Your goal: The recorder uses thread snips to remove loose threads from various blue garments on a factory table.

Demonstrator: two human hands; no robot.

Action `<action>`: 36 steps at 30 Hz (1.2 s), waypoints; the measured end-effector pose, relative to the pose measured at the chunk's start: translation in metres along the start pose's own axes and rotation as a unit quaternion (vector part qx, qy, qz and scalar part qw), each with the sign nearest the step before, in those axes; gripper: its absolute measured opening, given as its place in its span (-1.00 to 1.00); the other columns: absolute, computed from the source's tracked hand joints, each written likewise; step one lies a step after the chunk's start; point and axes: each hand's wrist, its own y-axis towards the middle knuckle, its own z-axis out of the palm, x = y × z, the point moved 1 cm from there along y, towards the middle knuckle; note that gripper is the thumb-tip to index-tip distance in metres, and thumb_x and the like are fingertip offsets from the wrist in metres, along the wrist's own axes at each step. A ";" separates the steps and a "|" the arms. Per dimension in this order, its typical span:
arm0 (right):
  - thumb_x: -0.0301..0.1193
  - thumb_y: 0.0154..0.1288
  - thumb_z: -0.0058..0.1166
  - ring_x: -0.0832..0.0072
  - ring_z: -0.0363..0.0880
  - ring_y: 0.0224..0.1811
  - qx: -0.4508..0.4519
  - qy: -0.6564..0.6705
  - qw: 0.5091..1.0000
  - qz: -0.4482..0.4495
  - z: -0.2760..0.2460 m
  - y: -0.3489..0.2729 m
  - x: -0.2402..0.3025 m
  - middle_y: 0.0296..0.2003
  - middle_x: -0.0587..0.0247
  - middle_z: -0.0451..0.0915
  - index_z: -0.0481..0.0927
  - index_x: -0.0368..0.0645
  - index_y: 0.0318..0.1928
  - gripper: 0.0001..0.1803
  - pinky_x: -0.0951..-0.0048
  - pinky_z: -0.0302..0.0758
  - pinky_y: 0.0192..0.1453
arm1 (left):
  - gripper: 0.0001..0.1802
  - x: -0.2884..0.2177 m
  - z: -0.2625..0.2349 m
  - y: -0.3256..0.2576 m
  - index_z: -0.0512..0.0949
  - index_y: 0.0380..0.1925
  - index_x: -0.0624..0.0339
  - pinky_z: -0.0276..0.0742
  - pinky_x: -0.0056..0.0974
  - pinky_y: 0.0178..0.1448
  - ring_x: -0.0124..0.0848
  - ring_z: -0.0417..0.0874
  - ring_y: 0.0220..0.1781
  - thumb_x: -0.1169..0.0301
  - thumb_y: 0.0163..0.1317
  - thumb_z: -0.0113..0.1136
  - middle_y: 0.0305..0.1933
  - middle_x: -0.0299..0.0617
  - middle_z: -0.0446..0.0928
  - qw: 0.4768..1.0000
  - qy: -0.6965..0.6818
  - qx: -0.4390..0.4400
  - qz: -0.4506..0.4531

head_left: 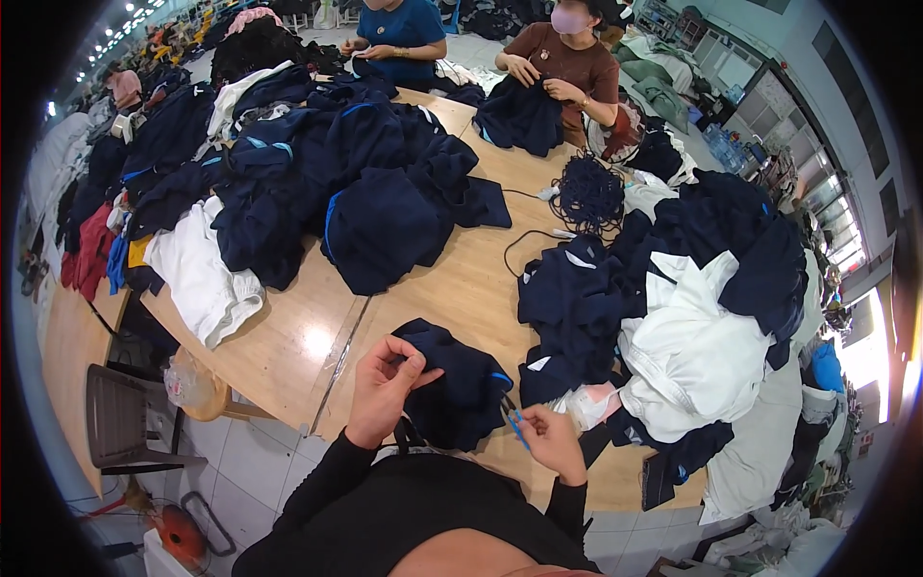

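In front of me at the table's near edge lies a dark navy garment with a bright blue strip on its right side. My left hand is closed in a pinch at the garment's upper left, its fingertips against the cloth. Small thread snips with blue handles are held in my right hand, their metal blades pointing up and left beside the garment's right edge. A black strap or cord hangs below the garment near my body.
Navy garments heap across the table's far left, beside a white garment. A navy cord bundle lies at the back right; a white garment pile stands nearer. Two people handle cloth opposite. A brown chair stands left.
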 end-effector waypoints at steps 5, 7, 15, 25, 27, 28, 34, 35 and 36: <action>-0.57 0.58 0.05 0.62 0.74 -0.31 0.082 -0.044 0.994 -0.061 -0.010 0.009 0.075 -0.28 0.22 0.79 0.65 -0.39 -0.08 -0.86 0.53 0.66 -0.23 | -0.94 0.014 0.014 -0.007 0.52 -0.09 0.27 0.81 -0.06 0.33 -0.53 0.66 0.00 0.52 0.62 0.20 -0.08 -0.29 0.55 0.998 0.015 0.065 0.011; -0.59 0.59 0.01 0.66 0.64 -0.39 0.055 0.006 0.995 -0.087 -0.007 0.009 0.072 -0.31 0.26 0.73 0.62 -0.34 -0.08 -0.88 0.58 0.55 -0.31 | -0.93 0.012 0.014 -0.007 0.52 -0.09 0.27 0.80 -0.06 0.34 -0.54 0.66 0.01 0.52 0.61 0.22 -0.09 -0.30 0.54 0.997 0.020 0.072 0.011; -0.47 0.66 0.16 0.70 0.54 -0.43 0.008 0.336 0.940 -0.053 0.029 0.011 0.088 -0.35 0.31 0.63 0.55 -0.23 0.03 -0.89 0.63 0.45 -0.38 | -0.91 0.013 0.020 -0.011 0.53 -0.11 0.27 0.77 -0.19 0.30 -0.56 0.65 -0.01 0.53 0.58 0.27 -0.09 -0.31 0.56 0.996 -0.011 0.086 -0.001; -0.58 0.56 0.25 0.60 0.74 -0.27 0.038 0.201 0.971 -0.121 0.054 0.013 0.096 -0.24 0.23 0.72 0.55 -0.34 0.03 -0.84 0.52 0.72 -0.21 | -0.89 0.019 0.009 -0.008 0.54 -0.10 0.26 0.63 -0.41 0.10 -0.61 0.66 -0.07 0.54 0.55 0.31 -0.08 -0.32 0.64 0.996 0.037 0.080 0.012; -0.58 0.55 0.26 0.60 0.74 -0.28 0.033 0.206 0.972 -0.111 0.055 0.014 0.096 -0.25 0.22 0.74 0.58 -0.34 0.00 -0.86 0.53 0.72 -0.23 | -0.89 0.017 0.010 -0.008 0.54 -0.11 0.25 0.62 -0.43 0.08 -0.62 0.65 -0.08 0.53 0.55 0.32 -0.09 -0.32 0.64 0.995 0.043 0.086 0.020; -0.58 0.55 0.26 0.60 0.74 -0.28 0.033 0.205 0.972 -0.112 0.056 0.015 0.096 -0.25 0.22 0.74 0.58 -0.34 0.00 -0.86 0.53 0.72 -0.23 | -0.89 0.017 0.011 -0.008 0.54 -0.11 0.25 0.62 -0.43 0.08 -0.62 0.65 -0.08 0.53 0.55 0.32 -0.09 -0.32 0.64 0.995 0.042 0.087 0.021; -0.59 0.52 0.29 0.63 0.73 -0.38 -0.010 0.227 0.968 -0.109 0.062 0.015 0.104 -0.37 0.22 0.73 0.59 -0.35 -0.08 -0.88 0.53 0.71 -0.29 | -0.88 0.018 0.010 -0.007 0.54 -0.11 0.24 0.58 -0.46 0.03 -0.65 0.64 -0.09 0.53 0.54 0.34 -0.10 -0.33 0.64 0.993 0.058 0.098 0.017; -0.59 0.52 0.29 0.63 0.72 -0.39 -0.021 0.231 0.966 -0.113 0.061 0.016 0.103 -0.39 0.22 0.73 0.59 -0.35 -0.09 -0.88 0.54 0.70 -0.30 | -0.88 0.018 0.011 -0.007 0.55 -0.11 0.24 0.58 -0.47 0.01 -0.66 0.63 -0.09 0.53 0.54 0.34 -0.10 -0.33 0.65 0.993 0.054 0.100 0.023; -0.59 0.52 0.28 0.63 0.72 -0.40 -0.033 0.235 0.964 -0.117 0.061 0.016 0.102 -0.40 0.22 0.72 0.59 -0.36 -0.10 -0.89 0.54 0.69 -0.32 | -0.89 0.017 0.011 -0.006 0.55 -0.11 0.24 0.57 -0.48 0.00 -0.67 0.63 -0.10 0.54 0.54 0.33 -0.10 -0.33 0.65 0.993 0.049 0.102 0.028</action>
